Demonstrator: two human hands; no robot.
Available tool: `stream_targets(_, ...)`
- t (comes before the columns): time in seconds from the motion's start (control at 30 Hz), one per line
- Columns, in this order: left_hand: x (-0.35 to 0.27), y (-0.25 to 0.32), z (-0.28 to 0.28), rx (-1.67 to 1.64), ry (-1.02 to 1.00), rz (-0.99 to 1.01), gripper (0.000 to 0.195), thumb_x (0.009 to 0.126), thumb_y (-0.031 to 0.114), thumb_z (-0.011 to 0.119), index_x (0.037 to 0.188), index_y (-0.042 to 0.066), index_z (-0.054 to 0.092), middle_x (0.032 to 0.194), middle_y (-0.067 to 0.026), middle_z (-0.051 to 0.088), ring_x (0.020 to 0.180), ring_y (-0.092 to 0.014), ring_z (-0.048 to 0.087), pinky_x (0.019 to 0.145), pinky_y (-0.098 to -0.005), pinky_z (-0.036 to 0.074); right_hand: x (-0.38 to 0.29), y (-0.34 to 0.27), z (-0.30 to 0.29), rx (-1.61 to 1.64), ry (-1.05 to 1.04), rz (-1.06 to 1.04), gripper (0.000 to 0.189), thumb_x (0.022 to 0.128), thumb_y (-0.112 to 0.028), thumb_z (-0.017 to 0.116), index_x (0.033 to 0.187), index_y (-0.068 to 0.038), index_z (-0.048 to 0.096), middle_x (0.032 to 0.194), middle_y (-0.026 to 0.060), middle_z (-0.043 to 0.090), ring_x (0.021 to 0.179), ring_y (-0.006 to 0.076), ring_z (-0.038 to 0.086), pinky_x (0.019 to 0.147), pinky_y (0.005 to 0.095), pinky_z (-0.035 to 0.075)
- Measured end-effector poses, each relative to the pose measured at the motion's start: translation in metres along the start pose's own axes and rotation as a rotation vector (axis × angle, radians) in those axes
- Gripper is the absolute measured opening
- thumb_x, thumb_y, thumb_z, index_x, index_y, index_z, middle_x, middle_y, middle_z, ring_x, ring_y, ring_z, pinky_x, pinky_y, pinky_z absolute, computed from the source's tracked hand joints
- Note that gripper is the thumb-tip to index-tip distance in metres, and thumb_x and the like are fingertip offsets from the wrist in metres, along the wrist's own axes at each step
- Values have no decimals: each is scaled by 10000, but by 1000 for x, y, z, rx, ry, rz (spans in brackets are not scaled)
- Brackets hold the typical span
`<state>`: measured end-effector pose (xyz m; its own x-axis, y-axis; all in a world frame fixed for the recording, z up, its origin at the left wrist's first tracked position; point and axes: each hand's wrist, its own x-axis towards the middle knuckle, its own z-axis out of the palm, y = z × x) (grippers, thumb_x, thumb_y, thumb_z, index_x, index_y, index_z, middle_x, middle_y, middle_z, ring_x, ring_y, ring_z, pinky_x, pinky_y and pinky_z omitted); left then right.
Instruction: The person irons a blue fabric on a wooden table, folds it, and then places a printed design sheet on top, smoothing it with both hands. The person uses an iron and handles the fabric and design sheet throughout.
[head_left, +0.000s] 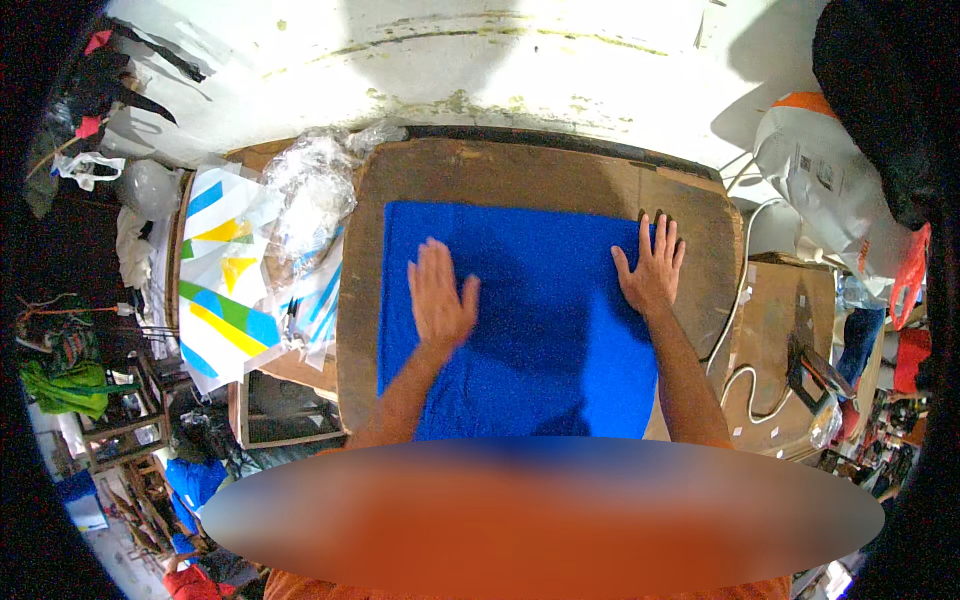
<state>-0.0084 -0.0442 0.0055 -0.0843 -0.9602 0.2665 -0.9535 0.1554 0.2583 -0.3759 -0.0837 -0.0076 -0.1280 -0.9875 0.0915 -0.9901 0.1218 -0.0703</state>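
A blue cloth (525, 337) lies spread over a brown board-like tabletop (487, 169) in front of me, with slight creases at its lower left. Over its left part is my left hand (441, 296), palm down, a little blurred, holding nothing; whether it touches the cloth I cannot tell. My right hand (654, 266) lies flat with fingers spread at the cloth's upper right corner, the fingertips at its edge. A blurred oval hides the cloth's near end.
Left of the tabletop are crumpled clear plastic (311, 180) and printed sheets (232, 307). An iron (817, 382) with a white cord (731, 319) stands on a lower surface at right. A plastic bag (821, 180) hangs at upper right. A white wall (600, 67) rises behind.
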Motion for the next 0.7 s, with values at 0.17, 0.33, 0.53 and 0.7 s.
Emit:
stream_targets(0.17,69,-81,11,184,-108,-119,809,1052,479,512,1605,-69,292,1692,-265,270,1594,-389,218,1282,-580,141,0,-2,-5,-17,-27,23,870,1012,-663,491,1674,-147,261,1739,192,187,1620,374,114,1289,595,82)
stream_targets(0.33,68,-85,17,212,-74,-144,912,1034,591,483,1623,-66,251,1712,-255,227,1608,-376,181,1290,-564,115,1,-3,-4,-58,-14,21,875,1009,-658,505,1680,-160,246,1744,179,184,1620,365,130,1286,603,93)
stream_targets(0.53,73,-79,3,155,-140,-188,933,1027,609,483,1616,-78,254,1707,-271,222,1610,-387,161,1290,-571,113,1,4,12,-129,41,-10,835,1027,-625,512,1679,-170,257,1732,191,219,1600,383,205,1269,618,161)
stream_targets(0.7,34,-105,-25,-73,187,-199,853,1024,455,574,1612,-77,260,1696,-290,234,1600,-428,160,1286,-579,124,6,26,14,35,226,-55,713,1082,-512,492,1652,-121,319,1687,230,306,1559,418,286,1243,588,249)
